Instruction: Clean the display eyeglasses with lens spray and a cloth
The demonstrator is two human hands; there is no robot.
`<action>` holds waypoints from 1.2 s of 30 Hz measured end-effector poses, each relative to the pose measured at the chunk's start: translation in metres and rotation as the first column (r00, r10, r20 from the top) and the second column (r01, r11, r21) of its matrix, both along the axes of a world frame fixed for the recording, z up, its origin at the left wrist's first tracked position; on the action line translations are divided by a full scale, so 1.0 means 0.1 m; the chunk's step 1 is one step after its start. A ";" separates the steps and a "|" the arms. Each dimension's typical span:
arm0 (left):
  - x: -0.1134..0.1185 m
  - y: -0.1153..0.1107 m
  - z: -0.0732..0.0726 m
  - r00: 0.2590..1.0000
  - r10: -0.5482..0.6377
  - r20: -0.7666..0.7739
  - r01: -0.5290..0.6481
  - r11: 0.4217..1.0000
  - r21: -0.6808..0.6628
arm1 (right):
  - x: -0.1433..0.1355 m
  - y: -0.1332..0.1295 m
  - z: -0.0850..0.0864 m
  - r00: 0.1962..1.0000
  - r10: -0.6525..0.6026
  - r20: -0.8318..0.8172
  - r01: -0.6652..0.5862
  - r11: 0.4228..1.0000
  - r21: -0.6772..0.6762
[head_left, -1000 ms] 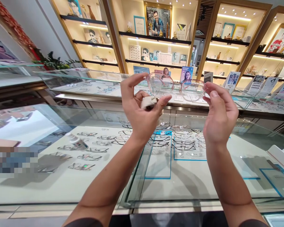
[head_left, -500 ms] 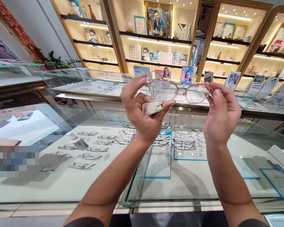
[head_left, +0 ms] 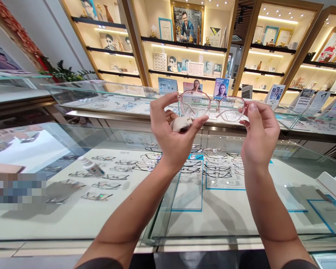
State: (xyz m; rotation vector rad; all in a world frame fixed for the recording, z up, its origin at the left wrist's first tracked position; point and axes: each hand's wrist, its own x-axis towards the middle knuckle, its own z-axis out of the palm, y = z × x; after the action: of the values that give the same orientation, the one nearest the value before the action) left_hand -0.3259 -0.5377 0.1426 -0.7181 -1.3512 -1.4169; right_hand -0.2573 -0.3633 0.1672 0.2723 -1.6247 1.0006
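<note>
A pair of eyeglasses (head_left: 214, 100) with a thin pinkish frame and clear lenses is held up in front of me, above the glass counter. At its left end, my left hand (head_left: 172, 129) grips the frame with the fingers, and a crumpled whitish cloth (head_left: 182, 123) is tucked in the same palm. My right hand (head_left: 260, 129) pinches the right end between thumb and fingers. The temples of the glasses are hard to make out. Below the hands, several eyeglass frames (head_left: 217, 174) lie in rows inside the display case.
A white spray bottle (head_left: 92, 166) stands tilted in view on the left counter (head_left: 72, 220). Farther off runs a second glass display case (head_left: 123, 102) with advertising cards (head_left: 222, 88). Lit shelves (head_left: 184, 46) line the back wall. A white holder (head_left: 333, 186) sits at the right.
The eyeglasses have turned and tipped slightly, now looking narrower from end to end. My left hand has shifted a little right, my right hand slightly left; both keep their grip.
</note>
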 end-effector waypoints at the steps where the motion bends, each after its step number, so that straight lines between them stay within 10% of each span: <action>1: 0.00 0.00 0.00 1.000 -0.002 -0.007 0.002 1.000 -0.001 | 0.00 -0.01 0.00 1.000 0.005 0.001 -0.005 1.000 -0.016; 16: -0.05 0.01 0.03 0.995 -0.092 0.043 0.095 0.993 -0.074 | 0.07 -0.07 -0.04 0.992 -0.108 -0.071 0.114 0.991 0.071; 25: -0.01 0.05 0.03 0.994 0.054 -0.100 -0.059 0.997 -0.047 | 0.15 -0.17 0.05 0.997 0.016 -0.076 -0.020 0.998 -0.053; 36: 0.03 0.06 0.03 0.997 -0.056 -0.052 0.056 0.998 -0.012 | 0.15 -0.15 0.04 0.987 0.155 -0.048 -0.157 0.986 -0.056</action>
State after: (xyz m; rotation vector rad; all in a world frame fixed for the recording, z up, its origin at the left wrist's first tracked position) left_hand -0.3226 -0.5320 0.1455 -0.8007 -1.3076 -1.4261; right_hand -0.2420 -0.3781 0.1715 0.3832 -1.5495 1.1523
